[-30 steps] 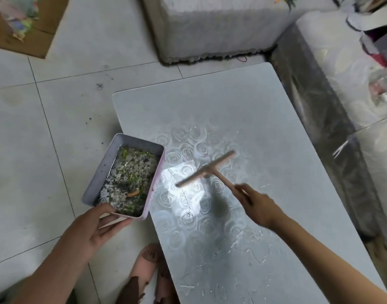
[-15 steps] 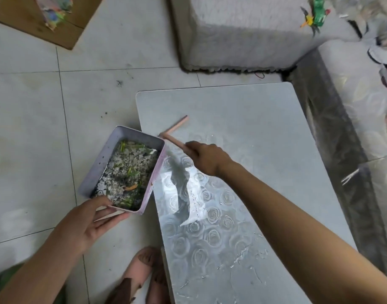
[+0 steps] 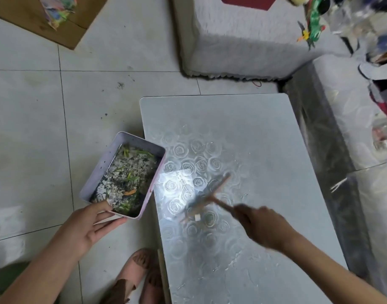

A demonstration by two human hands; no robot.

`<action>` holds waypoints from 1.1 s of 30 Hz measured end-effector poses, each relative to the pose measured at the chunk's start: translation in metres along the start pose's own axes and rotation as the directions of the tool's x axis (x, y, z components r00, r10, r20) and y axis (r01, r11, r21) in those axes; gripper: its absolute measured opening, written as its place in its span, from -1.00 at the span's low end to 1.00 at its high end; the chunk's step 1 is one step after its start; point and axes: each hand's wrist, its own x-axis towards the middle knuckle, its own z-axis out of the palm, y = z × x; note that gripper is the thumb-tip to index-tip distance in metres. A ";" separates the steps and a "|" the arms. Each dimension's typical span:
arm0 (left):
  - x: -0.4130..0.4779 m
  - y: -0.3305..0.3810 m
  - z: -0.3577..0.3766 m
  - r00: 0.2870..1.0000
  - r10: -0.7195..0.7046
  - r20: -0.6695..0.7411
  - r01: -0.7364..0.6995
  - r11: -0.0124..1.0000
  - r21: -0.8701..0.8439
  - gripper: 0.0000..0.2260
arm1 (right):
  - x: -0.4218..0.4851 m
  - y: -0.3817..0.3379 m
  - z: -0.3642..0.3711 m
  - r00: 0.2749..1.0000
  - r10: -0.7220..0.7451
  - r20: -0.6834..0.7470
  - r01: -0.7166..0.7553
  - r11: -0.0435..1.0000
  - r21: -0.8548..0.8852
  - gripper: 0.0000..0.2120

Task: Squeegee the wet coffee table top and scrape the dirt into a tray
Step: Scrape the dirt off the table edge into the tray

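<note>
Left hand (image 3: 87,227): thumb over the near rim of the tray (image 3: 104,165), fingers underneath
Tray: against the left edge of the coffee table (image 3: 243,128), dirt (image 3: 126,178) inside
Right hand (image 3: 260,224): wrapped round the squeegee (image 3: 206,199) handle, blurred
Squeegee: over the wet top, apart from the tray

One bench (image 3: 264,139) fills the centre and right. One tray (image 3: 96,172) sits centre left, one squeegee (image 3: 210,194) at centre. Two hands: left hand (image 3: 85,229) lower left, right hand (image 3: 262,227) lower right. Two sandals (image 3: 133,268) at bottom centre.
</note>
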 end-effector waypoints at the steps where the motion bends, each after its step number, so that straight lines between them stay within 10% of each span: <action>1: 0.001 0.001 -0.001 1.000 0.001 -0.005 -0.001 1.000 0.005 -0.91 | 0.016 -0.011 -0.016 0.997 -0.035 -0.065 0.037 0.999 0.028 -0.64; 9: 0.012 0.000 -0.015 1.000 0.009 -0.029 -0.010 1.000 -0.016 -0.89 | 0.145 -0.086 -0.078 0.986 -0.061 -0.155 0.085 0.985 0.151 -0.65; 21: 0.009 -0.005 -0.035 0.996 -0.036 -0.086 0.029 0.997 -0.077 -0.73 | 0.036 -0.015 -0.017 0.998 0.032 -0.046 -0.034 0.998 -0.047 -0.67; 33: 0.015 -0.027 -0.012 0.992 -0.072 -0.104 0.065 0.995 -0.069 -0.75 | 0.129 -0.015 -0.020 0.966 0.173 -0.193 -0.055 0.865 0.499 -0.69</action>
